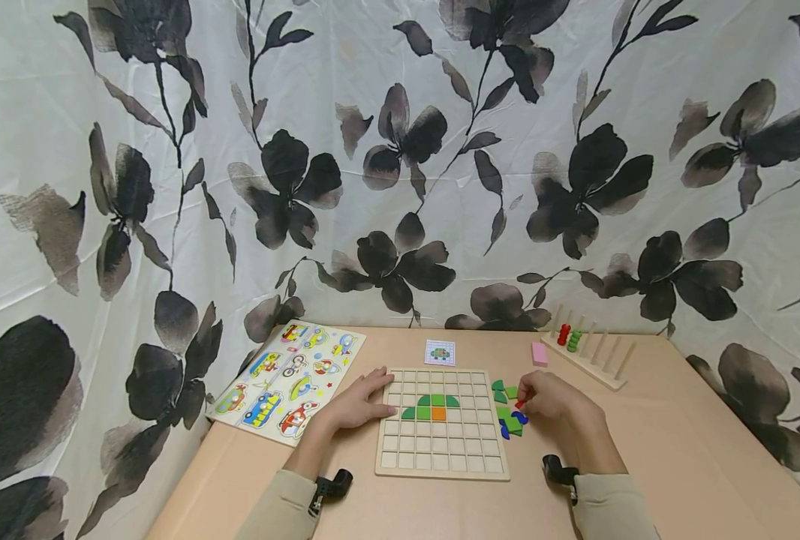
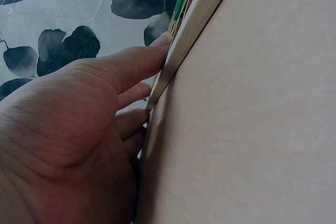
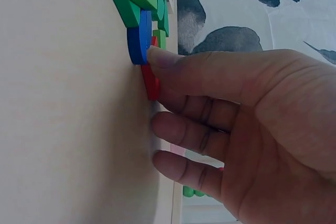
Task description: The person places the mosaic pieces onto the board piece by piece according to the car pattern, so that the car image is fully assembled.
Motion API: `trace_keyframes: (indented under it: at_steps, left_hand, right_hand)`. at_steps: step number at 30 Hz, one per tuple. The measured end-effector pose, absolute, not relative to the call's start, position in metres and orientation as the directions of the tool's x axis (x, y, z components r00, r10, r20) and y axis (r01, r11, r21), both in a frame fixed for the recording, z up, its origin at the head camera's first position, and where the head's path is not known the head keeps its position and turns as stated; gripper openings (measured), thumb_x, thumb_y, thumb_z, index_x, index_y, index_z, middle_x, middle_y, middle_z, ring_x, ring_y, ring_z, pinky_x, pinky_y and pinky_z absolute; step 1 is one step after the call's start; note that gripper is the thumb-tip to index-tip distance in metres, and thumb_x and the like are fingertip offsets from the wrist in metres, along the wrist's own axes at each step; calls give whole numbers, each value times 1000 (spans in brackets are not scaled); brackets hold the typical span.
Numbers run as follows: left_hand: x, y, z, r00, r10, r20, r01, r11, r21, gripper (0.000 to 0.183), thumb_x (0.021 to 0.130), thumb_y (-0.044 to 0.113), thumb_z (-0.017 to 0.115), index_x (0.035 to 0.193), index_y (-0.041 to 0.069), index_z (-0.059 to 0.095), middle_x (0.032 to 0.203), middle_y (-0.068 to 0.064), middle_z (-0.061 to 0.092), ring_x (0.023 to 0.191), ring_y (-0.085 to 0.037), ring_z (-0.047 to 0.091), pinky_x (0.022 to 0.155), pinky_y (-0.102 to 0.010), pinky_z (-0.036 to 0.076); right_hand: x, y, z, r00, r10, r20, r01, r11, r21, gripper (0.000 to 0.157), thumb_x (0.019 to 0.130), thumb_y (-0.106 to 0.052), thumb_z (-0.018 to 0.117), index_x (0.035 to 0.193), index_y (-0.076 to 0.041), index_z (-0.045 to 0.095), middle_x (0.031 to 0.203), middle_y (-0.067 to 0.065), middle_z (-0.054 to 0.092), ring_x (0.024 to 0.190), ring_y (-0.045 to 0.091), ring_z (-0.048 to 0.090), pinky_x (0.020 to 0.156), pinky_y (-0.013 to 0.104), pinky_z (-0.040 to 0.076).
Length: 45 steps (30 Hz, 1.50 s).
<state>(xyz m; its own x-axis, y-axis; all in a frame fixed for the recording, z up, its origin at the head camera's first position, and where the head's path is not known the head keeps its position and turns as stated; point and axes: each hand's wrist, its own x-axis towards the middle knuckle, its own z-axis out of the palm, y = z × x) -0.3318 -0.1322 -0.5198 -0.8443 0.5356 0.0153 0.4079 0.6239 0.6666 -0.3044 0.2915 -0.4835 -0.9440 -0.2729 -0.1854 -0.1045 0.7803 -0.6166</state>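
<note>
A wooden grid board (image 1: pixel 440 475) lies in front of me. On it sit several green pieces (image 1: pixel 423 413) and one orange square (image 1: pixel 438 414), grouped near the middle. My left hand (image 1: pixel 353 405) rests at the board's left edge, its fingers fairly straight; in the left wrist view the thumb (image 2: pixel 142 66) touches the rim. Right of the board, my right hand (image 1: pixel 565 401) pinches a small red block (image 3: pixel 150 83) between thumb and index finger, low over the table. Beside it is a pile of loose green blocks (image 1: pixel 513 425) and blue blocks (image 3: pixel 137 45).
A small pattern card (image 1: pixel 440 352) lies behind the board. To the left is a vehicle picture board (image 1: pixel 285 382). At the back right stand a pink block (image 1: pixel 539 354) and a wooden peg rack (image 1: pixel 592 364) with red and green beads. A floral cloth hangs behind the table.
</note>
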Motion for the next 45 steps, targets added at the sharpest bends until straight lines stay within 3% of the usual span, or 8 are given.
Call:
trace_keyframes:
  at_steps: [17,27,32,40,45]
  left_hand:
    - [-334,-131,-522,-853,522,12,395,630,669,76,96,42,73,158,6,44,171,-19,25,160,-40,18,133,-58,10]
    - [-333,-131,-521,-857,516,6,382,626,680,76,96,41,73,158,6,44,172,-19,24,161,-41,17,133,-58,10]
    - [-332,-131,-521,-860,511,5,377,627,681,77,96,39,74,158,6,44,172,-19,24,160,-42,17,132,-59,10]
    - [-332,-130,-520,-859,513,11,383,627,679,76,96,39,74,157,6,44,171,-20,25,161,-41,17,133,-58,10]
    - [-332,-131,-521,-858,514,10,384,627,678,76,96,40,74,158,6,44,171,-20,24,160,-40,17,133,-58,10]
  right_hand:
    - [-305,290,-480,-945,-265,-192,-118,823,-555,15,89,-3,78,91,-6,63,82,3,59,78,20,52,68,31,42]
    - [-308,293,-480,-927,-326,-186,-146,770,-622,10,92,-2,75,93,-5,66,84,4,62,79,20,54,67,28,43]
    - [-314,296,-479,-924,-372,-90,-212,693,-689,3,97,-1,66,95,-2,69,84,6,66,79,18,56,68,25,48]
    - [-316,281,-469,-927,-362,103,-305,563,-768,19,103,-3,59,116,2,71,101,19,69,85,21,57,68,22,52]
    - [-317,267,-471,-926,-351,136,-318,538,-781,16,104,-4,59,112,-3,72,101,20,67,85,22,57,68,23,52]
